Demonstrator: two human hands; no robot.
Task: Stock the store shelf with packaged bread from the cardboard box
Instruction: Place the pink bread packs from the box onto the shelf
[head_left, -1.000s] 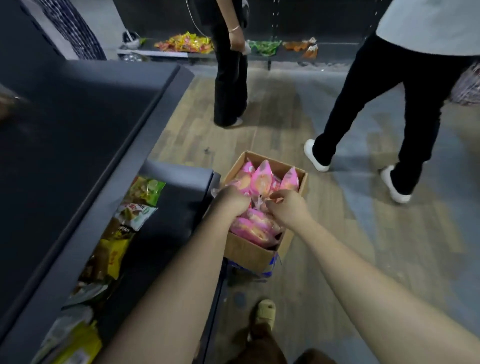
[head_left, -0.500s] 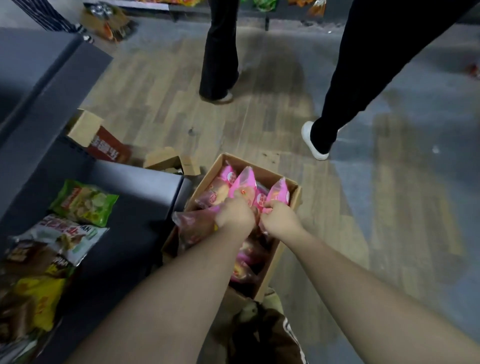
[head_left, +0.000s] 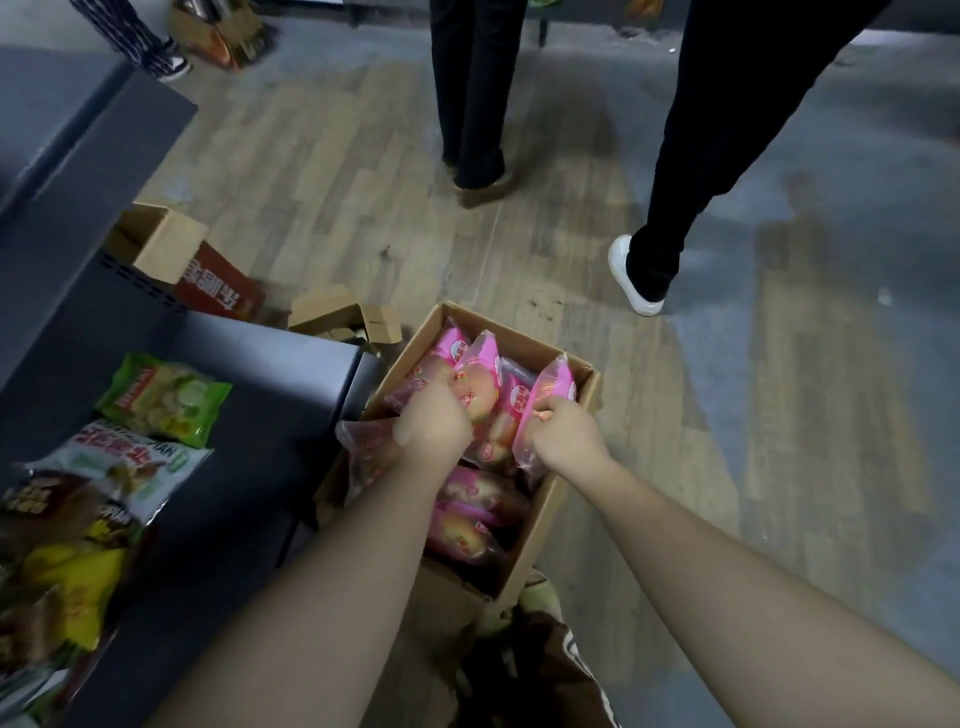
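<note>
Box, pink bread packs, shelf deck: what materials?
Box: brown cardboard, matte, raw cut edges. Bread packs: thin glossy plastic film, partly see-through, crinkled. Shelf deck: looks like dark grey painted metal, smooth satin; could be laminate.

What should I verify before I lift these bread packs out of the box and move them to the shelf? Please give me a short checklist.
1. Left hand grips the drooping pack: ok.
2. Right hand grips the upright pack: ok.
3. Both packs sealed and undamaged: cannot tell.
4. Bare shelf surface beside the green bag: ok.
5. Box sits steady: cannot tell, as its underside is hidden.
6. Nearest person is away from the path to the shelf: ok.
</note>
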